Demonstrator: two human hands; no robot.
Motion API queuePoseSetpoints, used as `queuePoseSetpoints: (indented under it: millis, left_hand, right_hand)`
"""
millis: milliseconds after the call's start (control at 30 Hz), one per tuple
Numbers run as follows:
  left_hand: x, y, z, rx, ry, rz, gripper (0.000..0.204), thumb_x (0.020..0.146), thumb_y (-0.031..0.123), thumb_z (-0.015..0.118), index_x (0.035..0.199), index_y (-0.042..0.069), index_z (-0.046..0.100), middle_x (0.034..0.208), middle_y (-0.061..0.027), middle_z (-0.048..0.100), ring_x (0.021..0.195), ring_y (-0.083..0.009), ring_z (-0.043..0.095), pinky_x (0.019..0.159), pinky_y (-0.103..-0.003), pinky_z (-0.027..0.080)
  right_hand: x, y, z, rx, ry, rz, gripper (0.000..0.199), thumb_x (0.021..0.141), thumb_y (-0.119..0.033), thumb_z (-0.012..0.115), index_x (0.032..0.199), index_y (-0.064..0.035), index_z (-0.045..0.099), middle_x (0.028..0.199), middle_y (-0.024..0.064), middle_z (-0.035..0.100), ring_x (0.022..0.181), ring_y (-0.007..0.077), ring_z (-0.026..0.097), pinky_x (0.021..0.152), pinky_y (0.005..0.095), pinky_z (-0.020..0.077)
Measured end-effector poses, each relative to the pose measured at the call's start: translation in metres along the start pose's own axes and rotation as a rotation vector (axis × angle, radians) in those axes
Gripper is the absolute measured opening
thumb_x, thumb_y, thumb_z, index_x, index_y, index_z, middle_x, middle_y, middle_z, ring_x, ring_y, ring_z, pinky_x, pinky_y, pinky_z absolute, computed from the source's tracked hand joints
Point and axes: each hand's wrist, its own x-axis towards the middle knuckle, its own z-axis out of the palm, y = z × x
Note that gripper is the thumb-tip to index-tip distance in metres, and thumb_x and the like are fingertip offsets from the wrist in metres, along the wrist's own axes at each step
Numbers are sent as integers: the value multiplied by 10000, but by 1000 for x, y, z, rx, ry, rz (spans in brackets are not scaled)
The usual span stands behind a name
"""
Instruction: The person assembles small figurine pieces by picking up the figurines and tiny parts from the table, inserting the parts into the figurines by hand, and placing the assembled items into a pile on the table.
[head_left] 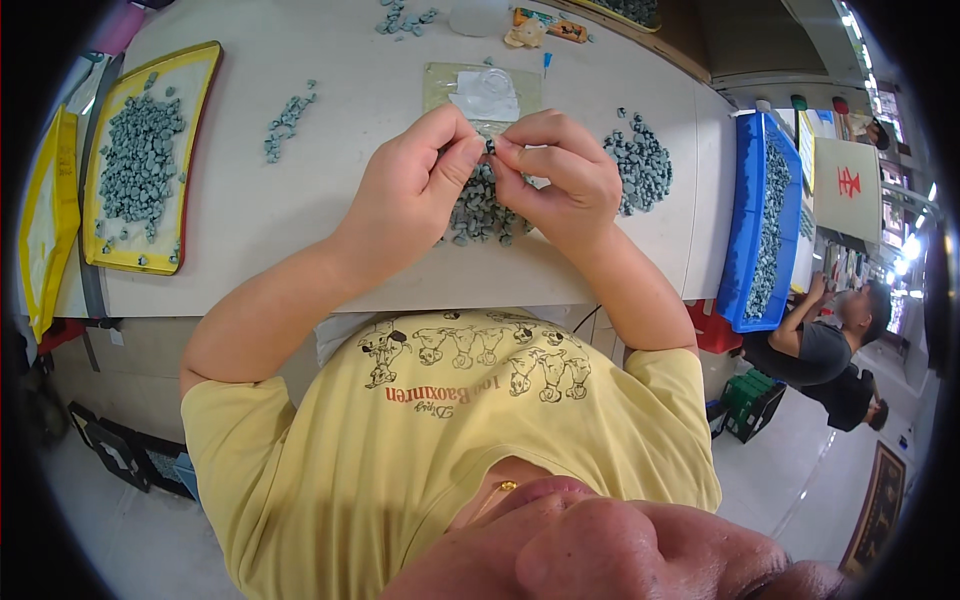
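Above the table, my left hand [415,180] and my right hand [565,175] meet with thumbs and fingertips pinched together. Between them sits a small dark grey-green piece [490,146], mostly covered by the fingertips. Its exact kind is too small to make out. Right below the hands lies a pile of small grey-green pieces [482,215], partly hidden by my fingers and wrists. Just beyond the fingertips, a greenish mat [436,88] carries a clear, whitish plastic bag or sheet [488,100].
Right of my hands is another pile of pieces [640,165]. A blue bin [735,240] of pieces stands at the table's right edge. Leftward are a small scattered group [285,128] and a yellow tray [200,110] with pieces. A co-worker [825,335] is at far right.
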Motion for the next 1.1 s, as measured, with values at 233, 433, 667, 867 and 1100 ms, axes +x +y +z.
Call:
queuePoseSetpoints:
  millis: [233, 433, 667, 867, 1100]
  left_hand:
    - [8, 13, 1, -373, -144, -367, 227, 928, 242, 460, 811, 50, 489, 601, 52, 384, 501, -32, 300, 440, -194, 279]
    - [8, 19, 16, -363, -197, -542, 187, 915, 220, 466, 836, 53, 492, 618, 51, 396, 495, -22, 294, 404, -180, 232]
    - [17, 19, 11, -691, -128, -514, 115, 871, 79, 437, 955, 2, 455, 812, -20, 466, 544, -25, 305, 421, -172, 238]
    - [19, 21, 29, -672, -133, -535, 205, 878, 57, 469, 1058, -40, 461, 838, -26, 474, 550, -30, 317, 441, -158, 255]
    - [22, 40, 74, -541, -68, -523, 197, 900, 137, 507, 1010, -27, 522, 748, 23, 454, 516, -6, 299, 418, -146, 234]
  right_hand:
    - [9, -3, -28, 78, -116, 226, 185, 620, 71, 682, 779, -5, 626, 798, 74, 609, 689, 171, 582, 593, 253, 470]
    - [9, 23, -78, -193, -189, 503, 155, 733, -48, 660, 886, -24, 654, 835, 89, 621, 716, 176, 586, 642, 256, 469]
    - [-16, 57, -113, -797, -230, 668, 197, 770, -76, 602, 956, -13, 620, 896, 148, 609, 767, 275, 605, 712, 329, 482]
    - [-16, 56, -117, -666, -226, 695, 248, 717, -50, 593, 961, -10, 616, 871, 153, 602, 788, 261, 605, 723, 327, 482]
    - [-13, 6, -116, -74, -99, 433, 185, 674, -15, 620, 856, -46, 619, 894, 95, 558, 791, 245, 579, 679, 321, 492]
